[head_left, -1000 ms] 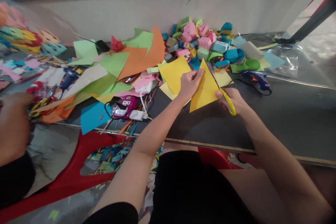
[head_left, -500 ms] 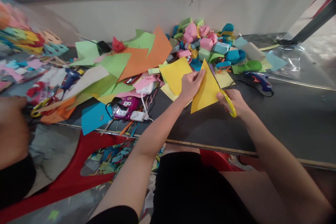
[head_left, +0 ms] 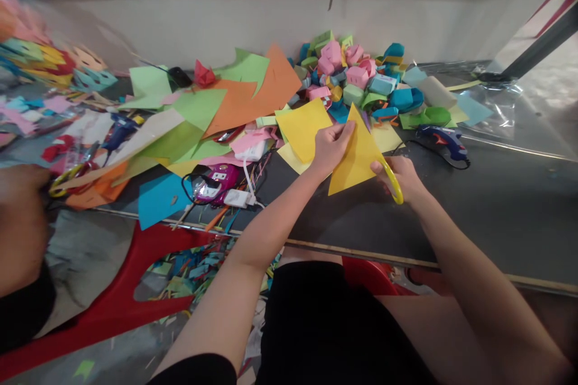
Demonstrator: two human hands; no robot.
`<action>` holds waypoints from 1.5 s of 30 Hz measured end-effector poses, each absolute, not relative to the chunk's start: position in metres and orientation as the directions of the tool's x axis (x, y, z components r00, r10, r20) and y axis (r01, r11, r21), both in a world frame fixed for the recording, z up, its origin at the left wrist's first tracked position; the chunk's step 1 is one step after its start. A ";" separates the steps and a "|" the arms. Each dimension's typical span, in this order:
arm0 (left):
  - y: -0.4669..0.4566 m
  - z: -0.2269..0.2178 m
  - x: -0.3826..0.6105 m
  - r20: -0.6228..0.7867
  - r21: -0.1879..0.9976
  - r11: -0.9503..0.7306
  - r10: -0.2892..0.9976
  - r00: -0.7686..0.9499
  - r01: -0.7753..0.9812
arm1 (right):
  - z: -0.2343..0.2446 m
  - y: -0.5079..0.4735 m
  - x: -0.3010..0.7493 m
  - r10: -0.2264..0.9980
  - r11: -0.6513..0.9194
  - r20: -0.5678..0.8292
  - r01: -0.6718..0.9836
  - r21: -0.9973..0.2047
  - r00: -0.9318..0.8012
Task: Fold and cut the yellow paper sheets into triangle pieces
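Note:
My left hand (head_left: pixel 333 145) pinches a sheet of yellow paper (head_left: pixel 354 162) near its upper point, holding it tilted above the dark table. Closed around the yellow handles of the scissors (head_left: pixel 392 180) is my right hand (head_left: pixel 400 175), at the sheet's right edge. The scissor blades are mostly hidden by the paper, so how far apart they stand does not show. Another yellow sheet (head_left: pixel 303 129) lies behind my left hand. Past the held sheet rises a pile of small folded paper pieces (head_left: pixel 356 75) in pink, blue and green.
A blue glue gun (head_left: pixel 442 141) lies to the right with its cord. Left of my arm are a purple power strip (head_left: pixel 220 180), a blue sheet (head_left: pixel 160 200) and overlapping coloured papers (head_left: pixel 198 109). Another person's hand (head_left: pixel 22 210) is at the far left, by a red chair (head_left: pixel 121 289).
The scissors and my right hand have shifted slightly along the yellow sheet's right edge, and less of the blades shows. My left hand keeps its hold on the paper.

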State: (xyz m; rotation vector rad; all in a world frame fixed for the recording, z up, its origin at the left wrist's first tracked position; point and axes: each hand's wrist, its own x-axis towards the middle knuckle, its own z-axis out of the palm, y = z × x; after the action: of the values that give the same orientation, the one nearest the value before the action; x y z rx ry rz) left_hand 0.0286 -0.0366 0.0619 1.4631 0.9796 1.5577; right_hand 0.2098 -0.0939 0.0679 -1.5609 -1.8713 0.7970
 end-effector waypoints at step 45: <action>-0.008 0.043 0.009 0.225 0.905 -0.064 0.912 -0.345 0.420 | 0.062 -0.075 0.210 0.970 -0.229 -0.237 0.133 -0.964 -0.050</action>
State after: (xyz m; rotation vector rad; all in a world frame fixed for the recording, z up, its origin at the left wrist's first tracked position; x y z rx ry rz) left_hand 0.0088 -0.0083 0.0431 1.4221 1.7525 1.4011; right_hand 0.2096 -0.0748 0.0617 -1.4480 -1.2324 1.3706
